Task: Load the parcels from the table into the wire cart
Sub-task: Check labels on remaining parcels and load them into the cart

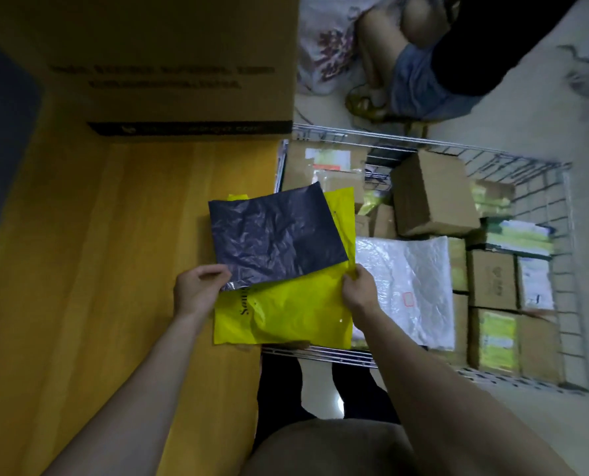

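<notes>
Two flat mailers in hand: dark grey poly bag (272, 235) stacked on top of yellow poly bag (286, 310), both straddling the table's right edge and the near-left corner of the wire cart (540, 214). Grey bag skewed, top corner pointing away; yellow one sticking out below and to the right, black lettering near its left edge, too partial to read.

Left hand (197, 290) pinching the grey bag's near-left corner, thumb on top. Right hand (358, 290) pinching the yellow bag's right edge, fingers curled round it. Hands well apart, one on each side of the stack.

Cart already holding plenty: white bubble mailer (406, 286) just right of the yellow bag, tilted brown carton (434, 197) behind it, more small cartons and labelled packs along the right wall and far-left corner.

Wooden table (97, 269) left of cart, large cardboard box (169, 63) at its far end, printed text blurred. Second person's legs (389, 46) on the floor beyond the cart.
</notes>
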